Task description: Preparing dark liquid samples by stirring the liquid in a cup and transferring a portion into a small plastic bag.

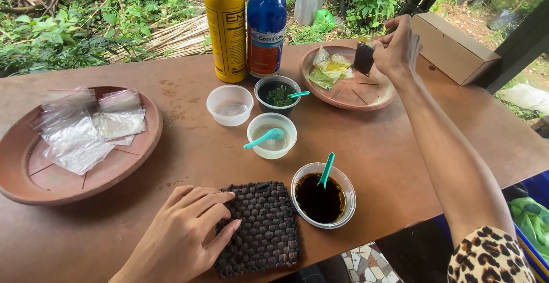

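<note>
Left hand (pixel 186 231) flat, fingers released, resting on woven mat (pixel 260 228) at the desk's (pixel 389 146) near edge. Right hand (pixel 394 48) pinching a dark sachet (pixel 363 58) over the far clay dish (pixel 349 80) (yellow-green packets inside). Behind: yellow bottle (pixel 226 28), blue bottle (pixel 266 26), red-labelled.

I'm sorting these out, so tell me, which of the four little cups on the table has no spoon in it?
The clear cup on the left, nearest the yellow bottle. It holds no spoon, while the other three cups each have a teal spoon standing or lying in them.
</note>
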